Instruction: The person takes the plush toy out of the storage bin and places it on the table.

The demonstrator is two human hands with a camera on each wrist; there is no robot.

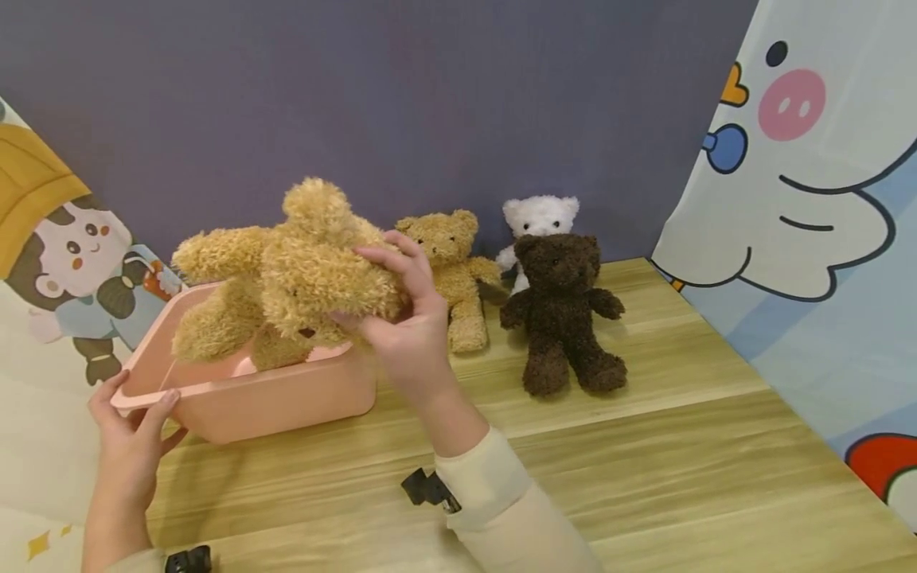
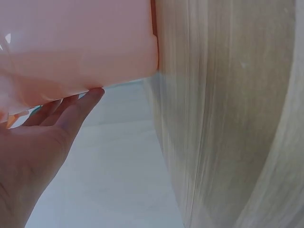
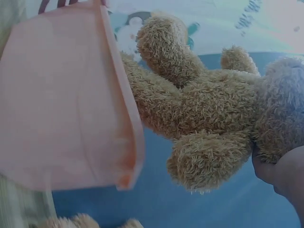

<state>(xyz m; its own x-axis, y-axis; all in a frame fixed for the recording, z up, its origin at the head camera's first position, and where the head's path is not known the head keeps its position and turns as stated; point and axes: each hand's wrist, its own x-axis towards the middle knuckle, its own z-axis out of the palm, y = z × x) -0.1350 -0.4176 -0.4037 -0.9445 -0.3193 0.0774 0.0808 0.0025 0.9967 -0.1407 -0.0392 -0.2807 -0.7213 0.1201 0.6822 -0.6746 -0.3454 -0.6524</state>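
In the head view my right hand [image 1: 411, 318] grips a large tan teddy bear [image 1: 243, 278] by its head. The bear is tilted sideways over a pink plastic bin [image 1: 286, 402], its legs toward the left. The right wrist view shows the bear's body [image 3: 213, 104] above the bin's rim [image 3: 126, 104], with part of a leg hidden behind that rim. My left hand [image 1: 132, 438] holds the bin's near left corner, thumb at the rim. From the left wrist camera, the fingers of that hand [image 2: 47, 137] lie against the bin's outer wall [image 2: 85, 47].
Right of the bin, a smaller tan teddy bear [image 1: 469, 306] sits against the dark backdrop [image 1: 444, 103]. A dark brown teddy bear [image 1: 562, 318] sits in front of a white teddy bear [image 1: 540, 215]. All stand on a wood-grain table [image 1: 645, 461]. Cartoon-printed sheets [image 1: 809, 223] flank it.
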